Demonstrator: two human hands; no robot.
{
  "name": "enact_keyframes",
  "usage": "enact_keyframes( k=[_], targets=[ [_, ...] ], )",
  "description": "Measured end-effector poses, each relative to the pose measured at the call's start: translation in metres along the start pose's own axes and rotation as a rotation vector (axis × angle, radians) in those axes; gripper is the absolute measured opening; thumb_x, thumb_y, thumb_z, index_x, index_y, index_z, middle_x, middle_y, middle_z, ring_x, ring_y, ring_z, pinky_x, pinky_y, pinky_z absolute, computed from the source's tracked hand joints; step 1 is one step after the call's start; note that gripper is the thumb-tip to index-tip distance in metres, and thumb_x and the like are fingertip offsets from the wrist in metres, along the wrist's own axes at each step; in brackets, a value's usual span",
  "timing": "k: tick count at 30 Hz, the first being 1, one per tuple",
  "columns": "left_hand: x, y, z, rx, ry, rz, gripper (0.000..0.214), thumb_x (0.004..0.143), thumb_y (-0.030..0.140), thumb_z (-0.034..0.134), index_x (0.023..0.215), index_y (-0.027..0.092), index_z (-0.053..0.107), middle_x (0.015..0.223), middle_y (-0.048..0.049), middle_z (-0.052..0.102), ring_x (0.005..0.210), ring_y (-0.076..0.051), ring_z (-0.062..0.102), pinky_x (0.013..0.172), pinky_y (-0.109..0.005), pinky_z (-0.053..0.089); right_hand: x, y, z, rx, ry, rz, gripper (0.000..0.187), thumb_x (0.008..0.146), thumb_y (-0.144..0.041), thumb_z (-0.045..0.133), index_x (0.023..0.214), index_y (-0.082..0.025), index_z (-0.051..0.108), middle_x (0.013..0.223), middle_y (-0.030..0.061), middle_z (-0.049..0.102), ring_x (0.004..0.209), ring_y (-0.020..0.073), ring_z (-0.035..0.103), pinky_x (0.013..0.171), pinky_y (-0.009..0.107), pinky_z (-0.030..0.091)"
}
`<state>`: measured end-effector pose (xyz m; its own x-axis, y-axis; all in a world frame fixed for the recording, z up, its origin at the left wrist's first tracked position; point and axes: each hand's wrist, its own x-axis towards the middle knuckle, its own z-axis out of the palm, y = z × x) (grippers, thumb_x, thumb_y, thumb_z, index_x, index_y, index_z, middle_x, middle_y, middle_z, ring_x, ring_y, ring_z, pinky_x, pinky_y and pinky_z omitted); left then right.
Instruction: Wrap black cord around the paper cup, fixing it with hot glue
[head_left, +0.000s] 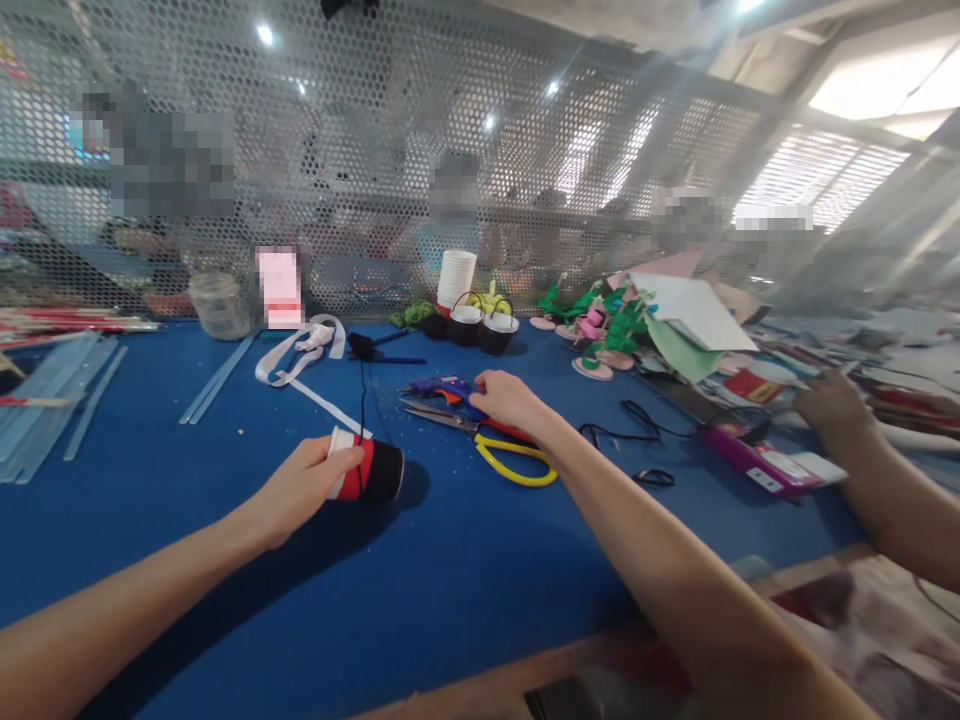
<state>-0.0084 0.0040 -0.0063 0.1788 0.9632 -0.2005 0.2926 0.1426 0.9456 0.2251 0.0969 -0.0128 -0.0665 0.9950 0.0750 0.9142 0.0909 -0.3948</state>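
Blue table (187, 520) with cup (371, 470), scissors (517, 462), glue gun (441, 385), ribbon (300, 352), jar (219, 305)

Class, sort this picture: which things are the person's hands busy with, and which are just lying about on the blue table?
In hand: cup, gripped on its side by the left hand; blue glue gun, under the right hand; scissors beside it.
Lying about: white ribbon, jar, stack of white cups, green paper shapes.

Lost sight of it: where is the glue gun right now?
Head view, centre: the blue glue gun lies on the blue table at the fingertips of the right hand, just behind the yellow-handled scissors.
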Motion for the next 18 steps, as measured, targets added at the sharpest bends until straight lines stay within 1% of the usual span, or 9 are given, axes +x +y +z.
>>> enact_keyframes(
  k=[2, 5, 8, 10, 12, 13, 15, 16, 18],
  targets=[
    [-0.001, 0.000, 0.000, 0.036, -0.007, 0.005, 0.024, 0.067, 0.035, 0.047, 0.056, 0.013, 0.051, 0.048, 0.0046, 0.046, 0.045, -0.008, 0.037, 0.047, -0.021, 0.026, 0.010, 0.001, 0.008, -0.016, -0.051, 0.021, 0.005, 0.058, -0.015, 0.055, 0.062, -0.013, 0.058, 0.071, 0.0114, 0.062, 0.071, 0.0217, 0.057, 0.057, 0.024, 0.037],
    [-0.002, 0.002, 0.000, 0.057, -0.023, 0.009, 0.024, 0.068, 0.034, 0.045, 0.059, 0.013, 0.053, 0.049, 0.0039, 0.048, 0.047, -0.009, 0.038, 0.048, -0.022, 0.027, 0.018, -0.002, 0.016, 0.001, -0.061, 0.054, 0.006, 0.055, -0.014, 0.058, 0.061, -0.013, 0.058, 0.070, 0.0110, 0.063, 0.070, 0.0219, 0.058, 0.055, 0.024, 0.037],
    [-0.004, 0.004, 0.000, 0.054, -0.027, 0.009, 0.024, 0.067, 0.034, 0.044, 0.060, 0.014, 0.054, 0.050, 0.0035, 0.049, 0.047, -0.010, 0.040, 0.048, -0.022, 0.028, 0.015, -0.006, 0.017, 0.067, 0.006, 0.072, 0.021, 0.058, -0.017, 0.056, 0.078, -0.011, 0.057, 0.081, 0.0125, 0.062, 0.076, 0.0225, 0.057, 0.057, 0.024, 0.039],
    [-0.004, 0.005, 0.000, 0.072, 0.002, 0.014, 0.023, 0.066, 0.034, 0.043, 0.058, 0.014, 0.053, 0.049, 0.0043, 0.047, 0.047, -0.010, 0.038, 0.047, -0.021, 0.027, 0.007, -0.010, 0.012, 0.136, 0.063, 0.061, 0.032, 0.061, -0.019, 0.055, 0.092, -0.010, 0.052, 0.090, 0.0129, 0.060, 0.081, 0.0215, 0.056, 0.060, 0.025, 0.040],
    [-0.004, 0.005, -0.001, 0.109, 0.033, 0.027, 0.022, 0.066, 0.033, 0.043, 0.056, 0.014, 0.050, 0.048, 0.0052, 0.043, 0.046, -0.009, 0.035, 0.047, -0.021, 0.026, -0.004, -0.015, 0.002, 0.214, 0.091, 0.022, 0.035, 0.063, -0.019, 0.054, 0.097, -0.011, 0.049, 0.093, 0.0109, 0.058, 0.081, 0.0180, 0.055, 0.062, 0.023, 0.041],
    [-0.004, 0.005, -0.001, 0.128, 0.043, 0.030, 0.022, 0.066, 0.033, 0.043, 0.055, 0.015, 0.049, 0.047, 0.0056, 0.042, 0.046, -0.009, 0.034, 0.046, -0.021, 0.025, -0.011, -0.017, -0.004, 0.263, 0.081, -0.008, 0.032, 0.064, -0.021, 0.053, 0.095, -0.012, 0.049, 0.091, 0.0087, 0.059, 0.078, 0.0155, 0.056, 0.061, 0.022, 0.041],
    [-0.003, 0.004, -0.001, 0.162, 0.052, 0.033, 0.022, 0.067, 0.032, 0.042, 0.054, 0.015, 0.046, 0.047, 0.0060, 0.039, 0.045, -0.008, 0.032, 0.045, -0.021, 0.023, -0.025, -0.022, -0.015, 0.384, 0.020, -0.067, 0.021, 0.067, -0.027, 0.051, 0.083, -0.013, 0.052, 0.074, 0.0036, 0.059, 0.063, 0.0117, 0.055, 0.054, 0.020, 0.042],
    [-0.003, 0.003, -0.002, 0.175, 0.055, 0.035, 0.022, 0.067, 0.032, 0.041, 0.054, 0.016, 0.045, 0.047, 0.0061, 0.038, 0.045, -0.008, 0.031, 0.044, -0.021, 0.022, -0.032, -0.024, -0.019, 0.504, -0.023, -0.083, 0.018, 0.067, -0.028, 0.052, 0.077, -0.013, 0.051, 0.063, 0.0017, 0.057, 0.054, 0.0104, 0.053, 0.049, 0.020, 0.041],
    [-0.002, 0.002, -0.002, 0.189, 0.056, 0.043, 0.022, 0.068, 0.032, 0.040, 0.054, 0.016, 0.045, 0.047, 0.0060, 0.037, 0.044, -0.008, 0.030, 0.043, -0.021, 0.022, -0.046, -0.028, -0.023, 0.676, -0.076, -0.124, 0.015, 0.067, -0.029, 0.052, 0.068, -0.014, 0.050, 0.054, -0.0009, 0.052, 0.045, 0.0081, 0.048, 0.045, 0.020, 0.040]
  ],
)
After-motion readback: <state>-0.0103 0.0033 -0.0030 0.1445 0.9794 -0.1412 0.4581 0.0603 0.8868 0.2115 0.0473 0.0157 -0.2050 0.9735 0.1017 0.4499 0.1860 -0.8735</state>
